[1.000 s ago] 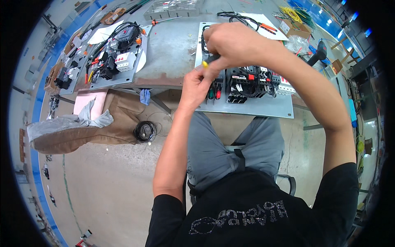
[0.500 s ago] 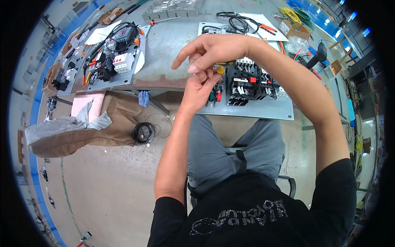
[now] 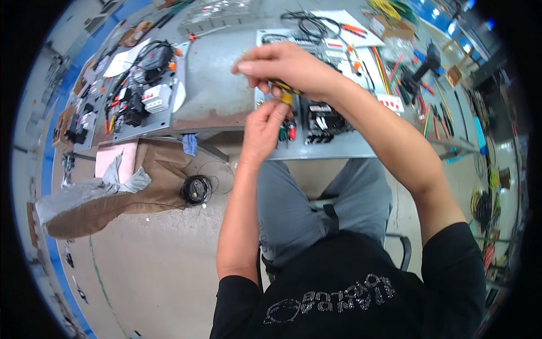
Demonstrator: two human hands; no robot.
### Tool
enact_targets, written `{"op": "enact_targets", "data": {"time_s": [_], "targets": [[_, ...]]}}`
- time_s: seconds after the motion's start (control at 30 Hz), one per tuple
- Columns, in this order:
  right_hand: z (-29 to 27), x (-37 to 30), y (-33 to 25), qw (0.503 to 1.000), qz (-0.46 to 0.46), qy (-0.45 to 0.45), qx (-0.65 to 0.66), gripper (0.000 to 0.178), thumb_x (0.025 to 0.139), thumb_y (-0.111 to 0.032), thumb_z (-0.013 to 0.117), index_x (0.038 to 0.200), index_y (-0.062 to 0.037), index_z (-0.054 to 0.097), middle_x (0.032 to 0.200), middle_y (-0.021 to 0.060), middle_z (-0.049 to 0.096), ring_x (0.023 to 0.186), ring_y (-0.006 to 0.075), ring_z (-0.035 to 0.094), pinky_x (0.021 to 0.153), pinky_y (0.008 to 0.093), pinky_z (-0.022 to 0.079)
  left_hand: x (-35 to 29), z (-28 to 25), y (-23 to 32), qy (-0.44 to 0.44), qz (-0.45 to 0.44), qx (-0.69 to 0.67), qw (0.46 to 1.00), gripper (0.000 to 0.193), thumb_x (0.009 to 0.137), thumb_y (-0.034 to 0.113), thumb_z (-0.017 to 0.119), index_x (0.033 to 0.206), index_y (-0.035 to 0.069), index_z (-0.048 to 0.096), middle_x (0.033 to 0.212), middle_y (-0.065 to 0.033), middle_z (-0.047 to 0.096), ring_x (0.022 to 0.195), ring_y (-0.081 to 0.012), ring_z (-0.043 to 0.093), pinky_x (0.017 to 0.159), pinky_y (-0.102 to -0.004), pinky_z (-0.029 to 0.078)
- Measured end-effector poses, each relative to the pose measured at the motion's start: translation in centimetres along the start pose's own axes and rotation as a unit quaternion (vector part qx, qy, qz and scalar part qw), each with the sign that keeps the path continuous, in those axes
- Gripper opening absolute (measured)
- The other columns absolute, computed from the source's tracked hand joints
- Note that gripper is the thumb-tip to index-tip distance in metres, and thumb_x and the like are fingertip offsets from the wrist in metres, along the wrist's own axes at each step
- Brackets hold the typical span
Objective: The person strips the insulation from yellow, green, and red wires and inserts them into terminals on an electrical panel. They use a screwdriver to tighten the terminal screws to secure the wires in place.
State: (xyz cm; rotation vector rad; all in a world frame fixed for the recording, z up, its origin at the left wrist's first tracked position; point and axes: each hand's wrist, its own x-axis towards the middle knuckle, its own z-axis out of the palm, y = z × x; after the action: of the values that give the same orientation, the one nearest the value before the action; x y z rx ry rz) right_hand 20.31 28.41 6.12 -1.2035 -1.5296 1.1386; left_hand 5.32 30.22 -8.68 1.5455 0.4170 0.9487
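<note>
My right hand (image 3: 291, 66) is raised over the bench's near edge, its index finger and thumb stretched to the left. Its lower fingers curl on a yellow-and-black hand tool (image 3: 287, 87), whose exact kind is partly hidden. Just below, my left hand (image 3: 263, 129) has thumb and fingers pinched together against the tool's yellow lower end; anything small between them is hidden. To the right of both hands, a grey mounting plate (image 3: 339, 151) carries black electrical components (image 3: 324, 121) with white-tagged wires. Red- and green-handled tools (image 3: 291, 133) stand beside my left hand.
A second plate with white breakers (image 3: 157, 98) and black parts lies left. A cordless drill (image 3: 427, 61), orange-handled pliers (image 3: 354, 29) and loose hand tools (image 3: 441, 121) lie right. Under the bench's left are a cloth-draped brown seat (image 3: 90, 209) and coiled black wire (image 3: 196, 189).
My right hand has turned and moved slightly left, and its forearm sits lower, uncovering more tools on the right. The yellow-and-black tool shows more plainly. My left hand stays close under it.
</note>
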Motion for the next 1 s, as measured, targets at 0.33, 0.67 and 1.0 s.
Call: {"op": "enact_targets", "data": {"time_s": [0.33,0.67,1.0], "targets": [[-3.4,0.2,-4.6,0.697,-0.376,-0.252,-0.556,0.05,0.074,-0.035,0.087,0.114,-0.0083,0.072,0.163,0.0158,0.046,0.152,0.0399,0.04,0.119,0.0577,0.041,-0.1,-0.7,1.0,-0.012,0.019,-0.016,1.0,0.026,0.111,0.021,0.058,0.111,-0.002,0.07,0.093,-0.0044,0.071,0.089,-0.0126,0.065,0.083,-0.0307,0.054],[-2.4,3.3,-3.2,0.673,-0.437,-0.329,-0.498,0.026,0.078,-0.018,0.083,0.07,-0.0102,0.059,0.077,0.0028,0.05,0.078,0.0236,0.058,0.059,0.0383,0.049,-0.5,0.7,0.0,0.036,0.094,0.068,0.993,0.017,0.106,0.015,0.06,0.109,0.002,0.069,0.094,-0.0148,0.069,0.085,-0.0338,0.067,0.077,-0.0409,0.054],[0.7,0.2,-1.0,0.783,-0.28,-0.028,-0.555,0.024,0.079,-0.014,0.08,0.064,-0.0064,0.063,0.066,0.0062,0.052,0.067,0.0286,0.057,0.051,0.0409,0.046,-0.8,2.3,-1.2,0.138,0.133,0.129,0.973,0.011,0.102,0.012,0.062,0.105,0.003,0.069,0.092,-0.0168,0.069,0.08,-0.0416,0.066,0.069,-0.0456,0.054]]}}
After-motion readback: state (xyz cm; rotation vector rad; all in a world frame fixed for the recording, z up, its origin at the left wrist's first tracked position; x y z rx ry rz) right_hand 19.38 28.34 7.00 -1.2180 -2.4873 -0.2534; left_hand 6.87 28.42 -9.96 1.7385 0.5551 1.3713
